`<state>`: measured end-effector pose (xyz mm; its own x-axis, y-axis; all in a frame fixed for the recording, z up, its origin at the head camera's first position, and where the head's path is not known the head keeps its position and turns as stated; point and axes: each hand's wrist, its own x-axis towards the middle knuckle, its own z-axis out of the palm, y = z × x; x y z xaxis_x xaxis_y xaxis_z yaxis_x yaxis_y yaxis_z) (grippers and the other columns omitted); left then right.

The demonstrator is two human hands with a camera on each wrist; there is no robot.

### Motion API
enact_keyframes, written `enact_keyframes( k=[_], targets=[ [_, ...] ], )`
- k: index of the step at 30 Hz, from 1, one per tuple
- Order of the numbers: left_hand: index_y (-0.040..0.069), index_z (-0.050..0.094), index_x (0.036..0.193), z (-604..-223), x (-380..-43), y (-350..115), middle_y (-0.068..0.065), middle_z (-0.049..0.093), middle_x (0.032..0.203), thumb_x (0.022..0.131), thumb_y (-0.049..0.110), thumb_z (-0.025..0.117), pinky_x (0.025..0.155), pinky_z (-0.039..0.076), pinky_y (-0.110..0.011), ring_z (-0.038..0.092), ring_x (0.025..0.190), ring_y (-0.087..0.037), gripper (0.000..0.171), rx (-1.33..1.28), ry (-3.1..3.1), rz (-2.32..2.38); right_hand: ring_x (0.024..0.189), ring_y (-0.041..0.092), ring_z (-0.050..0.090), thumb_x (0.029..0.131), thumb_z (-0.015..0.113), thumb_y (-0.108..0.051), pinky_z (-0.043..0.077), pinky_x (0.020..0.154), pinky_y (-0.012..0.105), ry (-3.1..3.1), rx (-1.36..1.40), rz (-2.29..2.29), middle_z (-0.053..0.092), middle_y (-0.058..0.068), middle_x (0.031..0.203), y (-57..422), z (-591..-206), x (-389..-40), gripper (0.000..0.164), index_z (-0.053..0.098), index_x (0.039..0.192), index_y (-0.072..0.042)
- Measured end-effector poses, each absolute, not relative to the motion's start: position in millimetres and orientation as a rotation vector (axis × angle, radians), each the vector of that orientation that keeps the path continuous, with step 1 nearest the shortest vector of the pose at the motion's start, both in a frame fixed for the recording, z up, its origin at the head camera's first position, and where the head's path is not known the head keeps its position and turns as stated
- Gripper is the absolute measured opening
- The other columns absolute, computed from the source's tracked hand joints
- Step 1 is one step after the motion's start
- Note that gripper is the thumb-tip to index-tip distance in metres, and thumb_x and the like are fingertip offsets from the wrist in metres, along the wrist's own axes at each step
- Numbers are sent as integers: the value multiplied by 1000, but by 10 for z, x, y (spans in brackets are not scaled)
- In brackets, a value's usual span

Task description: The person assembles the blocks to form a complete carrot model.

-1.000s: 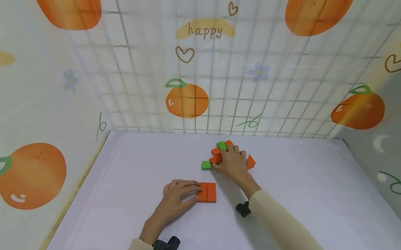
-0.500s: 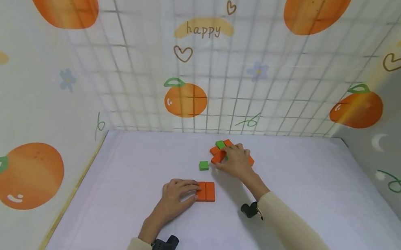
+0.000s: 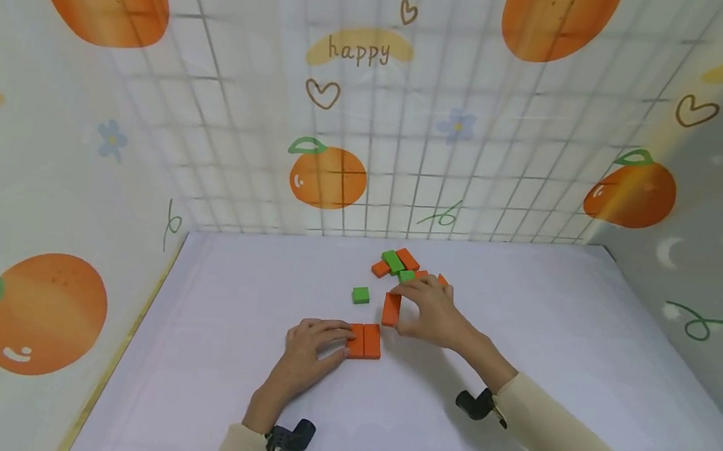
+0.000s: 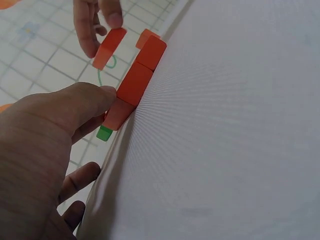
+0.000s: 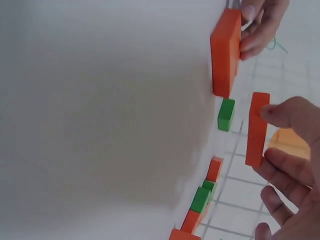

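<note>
On the white table, two flat orange blocks [image 3: 372, 341] lie side by side. My left hand [image 3: 306, 356] holds the left one, index finger over its top and thumb at its near corner, as the left wrist view shows with the thumb at the orange block [image 4: 134, 82]. My right hand [image 3: 434, 317] pinches another orange block [image 3: 391, 309] between thumb and fingers, just behind and right of the pair. In the right wrist view this orange block [image 5: 257, 130] is gripped at its two ends, raised above the tabletop. A small green block [image 3: 361, 295] lies behind the pair.
Behind my right hand lies a loose cluster of orange and green blocks, among them a green block [image 3: 392, 262] and an orange block [image 3: 407, 259]; the hand partly covers it. A patterned curtain [image 3: 371, 131] stands along the table's back edge, with more on both sides.
My right hand has drawn an orange block out of the cluster and brought it toward the pair. My left hand keeps its place on the blocks.
</note>
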<state>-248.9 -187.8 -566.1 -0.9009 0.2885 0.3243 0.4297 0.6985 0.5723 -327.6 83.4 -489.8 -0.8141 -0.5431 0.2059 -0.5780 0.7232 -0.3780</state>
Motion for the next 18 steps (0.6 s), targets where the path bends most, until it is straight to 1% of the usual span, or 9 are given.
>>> enact_keyframes(
  k=[8, 12, 18],
  targets=[
    [28, 72, 122, -5666, -2497, -1879, 13, 62, 132, 94, 32, 71, 98, 28, -53, 47, 119, -18, 29, -585, -2699, -991, 122, 23, 43, 73, 83, -24, 27, 86, 48, -2860, 1015, 654, 65, -4, 126, 864, -4962, -3090, 51, 70, 123, -20],
    [28, 72, 123, -5650, -2490, -1881, 12, 62, 132, 94, 32, 71, 98, 29, -53, 47, 119, -19, 29, -586, -2696, -986, 119, 21, 43, 73, 85, -27, 27, 86, 46, -2872, 1062, 648, 65, -6, 126, 865, -5003, -3053, 52, 70, 123, -21],
    [28, 72, 124, -5646, -2490, -1881, 12, 62, 133, 94, 34, 70, 98, 28, -53, 47, 120, -19, 30, -581, -2715, -983, 117, 19, 43, 73, 86, -31, 27, 84, 43, -2914, 1063, 619, 65, -6, 126, 858, -5058, -3016, 52, 71, 122, -22]
  ],
)
